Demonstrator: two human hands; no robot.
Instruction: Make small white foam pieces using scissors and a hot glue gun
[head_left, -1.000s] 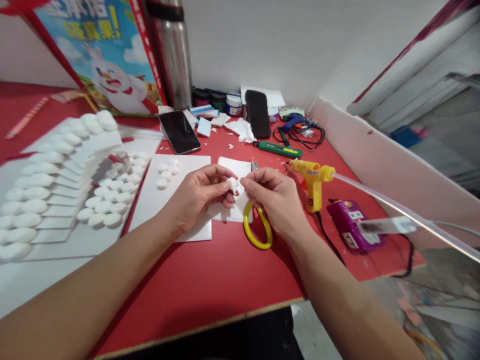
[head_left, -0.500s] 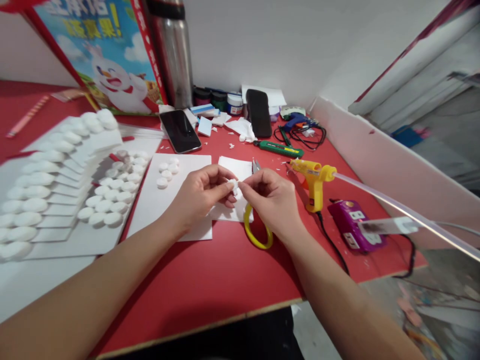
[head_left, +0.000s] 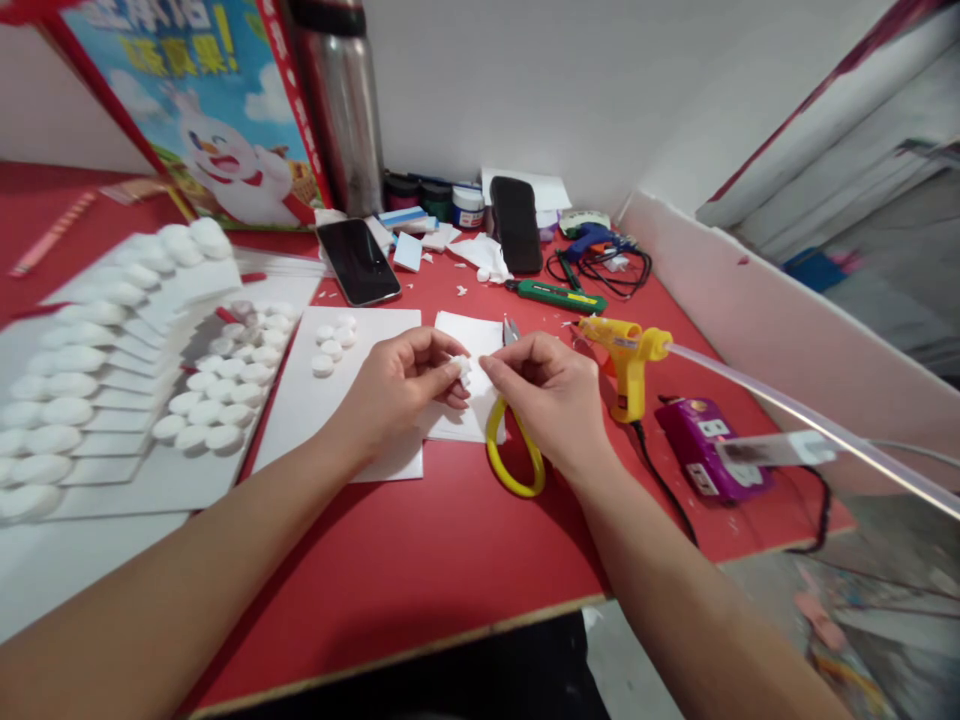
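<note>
Against a plain pale wall (head_left: 600, 90) stands a red, smooth counter (head_left: 420, 590), its near edge showing a raw tan band; a low white panel (head_left: 787, 350) runs along the right edge, and beyond the near right corner lies a cluttered grey floor (head_left: 652, 640). At the middle of the counter, over a small stack of white paper (head_left: 472, 428), the left hand (head_left: 401, 385) pinches a small, crumpled-looking white piece (head_left: 463, 372) between thumb and fingers. The right hand (head_left: 551, 385) is just beside it, thumb and forefinger drawn together at the tips; whether anything thin is caught there cannot be told. Partly beneath that hand lie scissors (head_left: 525, 488) with a rounded yellow plastic handle.

Toward the left edge, matte white ovals (head_left: 67, 412) cap a fan of flat, stepped strips (head_left: 124, 420), with smooth rounded discs (head_left: 206, 412) packed in rows beside them. A few more discs (head_left: 332, 348) sit on a stiff white board (head_left: 322, 430). Toward the right edge, a glossy yellow glue gun (head_left: 630, 365) carries a long translucent rod (head_left: 810, 430) reaching past the counter, near a purple box (head_left: 716, 450). Along the back edge are a brushed-metal bottle (head_left: 345, 110), a brightly printed carton (head_left: 240, 150), squat lidded jars (head_left: 468, 207) and a glassy dark phone (head_left: 360, 262).
</note>
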